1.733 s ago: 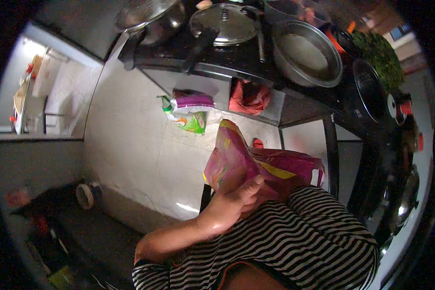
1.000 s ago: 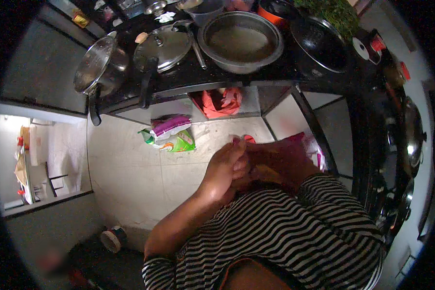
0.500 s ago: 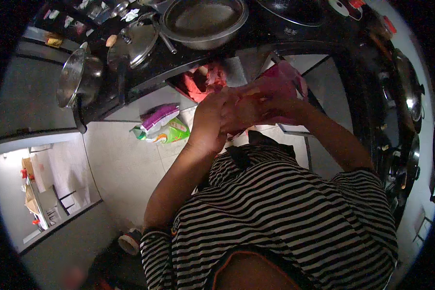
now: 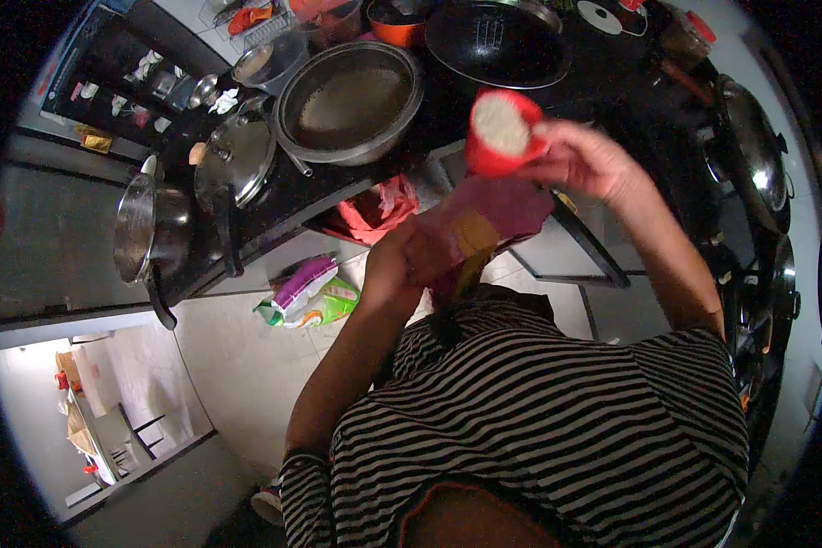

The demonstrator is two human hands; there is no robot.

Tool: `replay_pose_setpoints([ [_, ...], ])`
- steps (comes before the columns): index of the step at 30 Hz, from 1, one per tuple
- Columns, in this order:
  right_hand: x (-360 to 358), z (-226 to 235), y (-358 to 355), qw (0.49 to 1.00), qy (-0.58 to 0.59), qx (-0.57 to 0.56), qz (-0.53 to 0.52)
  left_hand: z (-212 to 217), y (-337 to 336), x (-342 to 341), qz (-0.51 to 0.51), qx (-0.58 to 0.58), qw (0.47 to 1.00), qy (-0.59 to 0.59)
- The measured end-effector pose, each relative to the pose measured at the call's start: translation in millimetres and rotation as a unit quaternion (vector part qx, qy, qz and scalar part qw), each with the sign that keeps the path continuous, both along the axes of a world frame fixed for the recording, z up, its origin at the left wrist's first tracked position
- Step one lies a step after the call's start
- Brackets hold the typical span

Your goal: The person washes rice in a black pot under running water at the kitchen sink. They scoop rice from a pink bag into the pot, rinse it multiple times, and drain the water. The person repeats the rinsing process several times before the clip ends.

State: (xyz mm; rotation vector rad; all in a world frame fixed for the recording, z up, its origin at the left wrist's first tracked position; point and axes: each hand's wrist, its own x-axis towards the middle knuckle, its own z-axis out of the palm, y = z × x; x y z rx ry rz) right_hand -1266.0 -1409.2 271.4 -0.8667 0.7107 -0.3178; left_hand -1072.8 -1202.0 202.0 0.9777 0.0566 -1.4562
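My right hand is raised over the counter's front edge, its fingers closed on the handle of a red cup. Pale, fine-looking grains, like rice, fill the cup near its rim. Below it, my left hand grips the side of a purple plastic bag with a yellowish patch, held in front of my waist. The bag's mouth is partly hidden by the cup and right hand. Beyond the cup stands a dark round pot with white level marks inside.
A wide grey metal pan, a lidded pan and a steel pot line the counter. An open cabinet holds a red bag. Purple-and-green bags lie on the floor. Pans hang along the right wall.
The red cup has come into view, full of pale grains. My right hand has risen away from the purple bag with it. My left hand stays on the bag.
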Motion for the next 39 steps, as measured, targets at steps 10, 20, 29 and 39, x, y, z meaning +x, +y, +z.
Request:
replay_pose_setpoints([
  [10,36.8,4.1,-147.8,0.638,0.205,-0.731,-0.125,-4.4,-4.4,0.7,-0.066,0.065,0.965,-0.245],
  [20,65.1,16.9,-127.5,0.262,0.295,-0.918,-0.045,-2.3,9.1,14.8,-0.142,0.065,0.892,-0.424],
  [29,21.0,34.6,-55.1,0.862,0.037,-0.505,0.031,16.7,12.0,14.0,0.042,0.032,0.998,-0.030],
  [39,64.7,-124.0,71.7,0.698,0.250,-0.501,0.446,36.2,25.3,-9.1,-0.021,0.032,0.998,-0.044],
])
